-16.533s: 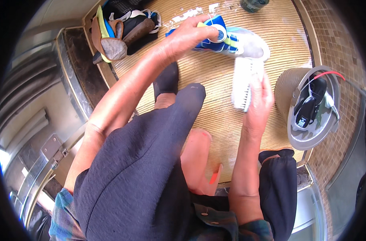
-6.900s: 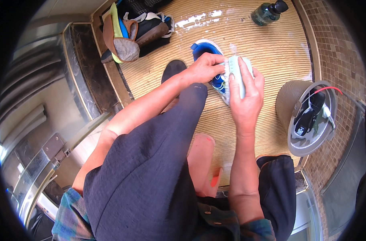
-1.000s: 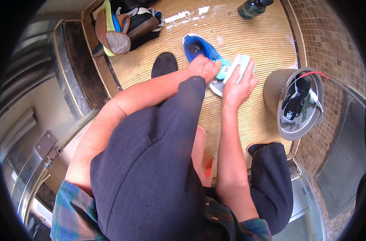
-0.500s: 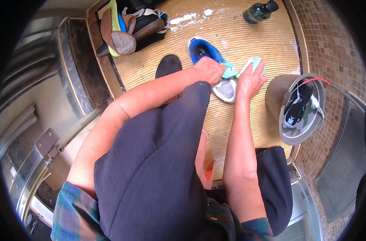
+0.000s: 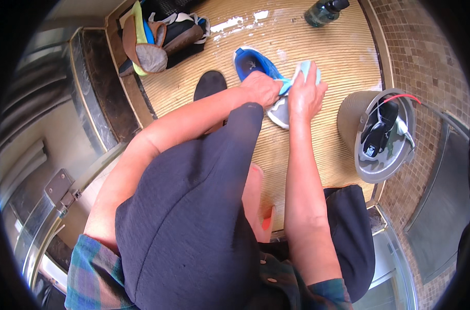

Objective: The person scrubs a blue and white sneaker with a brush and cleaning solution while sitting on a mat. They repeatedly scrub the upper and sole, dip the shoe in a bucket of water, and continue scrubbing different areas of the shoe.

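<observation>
Both hands meet at frame centre-top. Left hand clamps the blue shoe; right hand presses a pale cloth against it. Shoe's long axis runs upper left to lower right. Beyond, upper right: dark bottle.

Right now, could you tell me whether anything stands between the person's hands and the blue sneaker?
Nothing visible does. The left hand rests directly on the blue sneaker; the right hand presses a light blue cloth against it, so only that cloth lies between them.
</observation>
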